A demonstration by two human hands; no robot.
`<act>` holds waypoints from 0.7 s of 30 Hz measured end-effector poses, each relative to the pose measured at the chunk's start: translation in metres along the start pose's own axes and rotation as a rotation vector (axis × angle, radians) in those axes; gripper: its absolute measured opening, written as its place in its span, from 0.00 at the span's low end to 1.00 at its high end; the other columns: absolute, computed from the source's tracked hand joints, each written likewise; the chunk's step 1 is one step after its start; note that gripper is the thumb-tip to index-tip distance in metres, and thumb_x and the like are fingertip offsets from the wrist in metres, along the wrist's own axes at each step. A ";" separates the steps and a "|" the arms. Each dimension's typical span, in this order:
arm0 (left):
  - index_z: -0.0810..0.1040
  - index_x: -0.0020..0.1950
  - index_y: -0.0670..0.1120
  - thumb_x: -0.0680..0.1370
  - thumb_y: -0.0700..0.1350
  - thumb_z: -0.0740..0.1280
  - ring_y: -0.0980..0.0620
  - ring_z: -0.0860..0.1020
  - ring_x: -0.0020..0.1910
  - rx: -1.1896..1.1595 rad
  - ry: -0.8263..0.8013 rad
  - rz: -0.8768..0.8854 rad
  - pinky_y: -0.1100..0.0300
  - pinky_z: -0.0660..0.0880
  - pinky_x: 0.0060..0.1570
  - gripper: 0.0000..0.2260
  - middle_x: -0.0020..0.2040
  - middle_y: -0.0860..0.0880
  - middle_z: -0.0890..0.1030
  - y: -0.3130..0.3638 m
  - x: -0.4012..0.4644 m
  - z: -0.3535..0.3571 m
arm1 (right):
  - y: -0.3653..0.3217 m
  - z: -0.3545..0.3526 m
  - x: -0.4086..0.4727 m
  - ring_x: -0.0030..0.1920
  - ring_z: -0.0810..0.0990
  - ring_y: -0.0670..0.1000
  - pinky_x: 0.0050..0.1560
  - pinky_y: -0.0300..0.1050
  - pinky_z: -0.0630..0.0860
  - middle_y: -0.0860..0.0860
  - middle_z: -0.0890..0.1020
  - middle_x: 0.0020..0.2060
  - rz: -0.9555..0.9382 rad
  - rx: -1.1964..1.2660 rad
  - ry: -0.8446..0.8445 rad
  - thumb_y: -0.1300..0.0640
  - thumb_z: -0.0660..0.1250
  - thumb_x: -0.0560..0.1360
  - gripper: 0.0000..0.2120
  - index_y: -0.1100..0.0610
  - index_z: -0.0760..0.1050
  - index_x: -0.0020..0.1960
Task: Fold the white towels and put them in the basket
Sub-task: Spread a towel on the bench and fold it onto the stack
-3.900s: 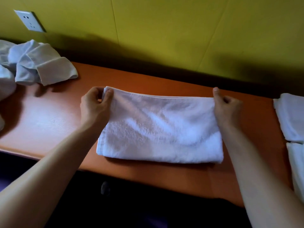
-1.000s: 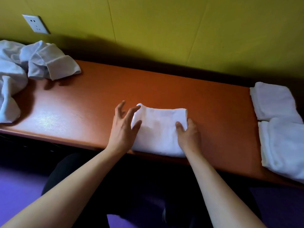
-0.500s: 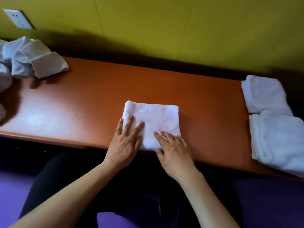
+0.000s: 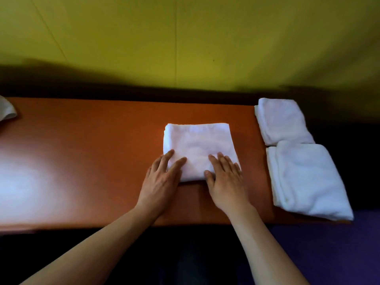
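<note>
Head view: left hand (image 4: 162,177) and right hand (image 4: 225,179) flat, fingers straight, pressing folded white towel (image 4: 198,145) mid-table (image 4: 82,161). Risk: layers springing open on careless lift. Basket unseen.

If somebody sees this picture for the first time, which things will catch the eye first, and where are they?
First comes the folded white towel in the middle of the orange table, with the left hand and the right hand lying flat on its near edge. Next are two more folded towels, the far one and the near one, at the table's right end. Behind all stands a bright yellow-green wall.
</note>
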State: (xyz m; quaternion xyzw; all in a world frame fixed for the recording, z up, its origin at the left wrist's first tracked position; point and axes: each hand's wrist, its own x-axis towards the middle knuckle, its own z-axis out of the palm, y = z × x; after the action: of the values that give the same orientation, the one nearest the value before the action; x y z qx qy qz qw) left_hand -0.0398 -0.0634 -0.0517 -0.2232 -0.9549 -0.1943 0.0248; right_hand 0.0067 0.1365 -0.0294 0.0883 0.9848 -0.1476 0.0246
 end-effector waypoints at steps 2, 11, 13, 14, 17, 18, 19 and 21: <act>0.68 0.76 0.57 0.83 0.54 0.51 0.36 0.67 0.73 0.017 -0.046 -0.024 0.42 0.71 0.66 0.21 0.79 0.45 0.64 0.006 0.019 0.006 | 0.011 0.001 0.013 0.81 0.51 0.52 0.80 0.53 0.47 0.50 0.55 0.81 0.002 0.012 0.032 0.38 0.40 0.79 0.33 0.48 0.56 0.80; 0.43 0.81 0.63 0.85 0.58 0.47 0.42 0.46 0.81 0.082 -0.156 0.011 0.45 0.48 0.78 0.24 0.83 0.55 0.41 0.020 0.107 0.030 | 0.059 -0.001 0.085 0.81 0.50 0.51 0.80 0.52 0.45 0.50 0.54 0.81 0.036 0.024 0.126 0.37 0.37 0.77 0.35 0.48 0.54 0.81; 0.44 0.81 0.63 0.85 0.58 0.47 0.42 0.46 0.81 0.081 -0.161 0.006 0.46 0.48 0.78 0.24 0.83 0.55 0.41 0.022 0.123 0.032 | 0.065 -0.003 0.099 0.81 0.50 0.51 0.80 0.52 0.45 0.50 0.54 0.81 0.044 0.008 0.131 0.38 0.40 0.79 0.33 0.48 0.54 0.81; 0.44 0.81 0.63 0.85 0.58 0.47 0.42 0.46 0.81 0.081 -0.162 0.006 0.46 0.47 0.78 0.24 0.83 0.55 0.41 0.023 0.130 0.033 | 0.069 -0.004 0.106 0.81 0.49 0.51 0.80 0.52 0.44 0.50 0.53 0.81 0.050 -0.003 0.120 0.39 0.42 0.81 0.30 0.47 0.53 0.81; 0.44 0.81 0.63 0.85 0.57 0.47 0.42 0.46 0.81 0.086 -0.159 0.000 0.46 0.47 0.78 0.24 0.83 0.55 0.41 0.026 0.148 0.039 | 0.076 -0.007 0.123 0.81 0.48 0.50 0.80 0.51 0.44 0.50 0.52 0.81 0.061 -0.022 0.117 0.42 0.48 0.83 0.27 0.47 0.52 0.81; 0.45 0.81 0.63 0.85 0.57 0.47 0.42 0.47 0.81 0.089 -0.154 -0.002 0.45 0.47 0.78 0.24 0.83 0.55 0.41 0.027 0.152 0.040 | 0.078 -0.007 0.126 0.81 0.49 0.51 0.80 0.51 0.44 0.50 0.53 0.81 0.060 -0.022 0.129 0.42 0.49 0.83 0.27 0.47 0.52 0.81; 0.45 0.81 0.63 0.85 0.57 0.48 0.41 0.47 0.81 0.092 -0.148 -0.002 0.45 0.47 0.78 0.24 0.83 0.55 0.41 0.027 0.156 0.041 | 0.078 -0.006 0.129 0.81 0.49 0.51 0.80 0.51 0.44 0.50 0.53 0.81 0.057 -0.019 0.143 0.42 0.49 0.83 0.27 0.48 0.53 0.81; 0.47 0.81 0.63 0.85 0.57 0.48 0.41 0.48 0.81 0.093 -0.134 0.000 0.45 0.48 0.78 0.24 0.83 0.54 0.42 0.027 0.158 0.044 | 0.077 -0.004 0.131 0.81 0.50 0.52 0.80 0.53 0.45 0.51 0.54 0.81 0.056 -0.016 0.164 0.43 0.50 0.83 0.27 0.48 0.53 0.81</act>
State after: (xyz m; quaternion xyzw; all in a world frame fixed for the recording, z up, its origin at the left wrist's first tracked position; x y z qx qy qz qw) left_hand -0.1685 0.0415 -0.0613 -0.2344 -0.9624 -0.1342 -0.0289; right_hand -0.1080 0.2323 -0.0577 0.1273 0.9818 -0.1310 -0.0513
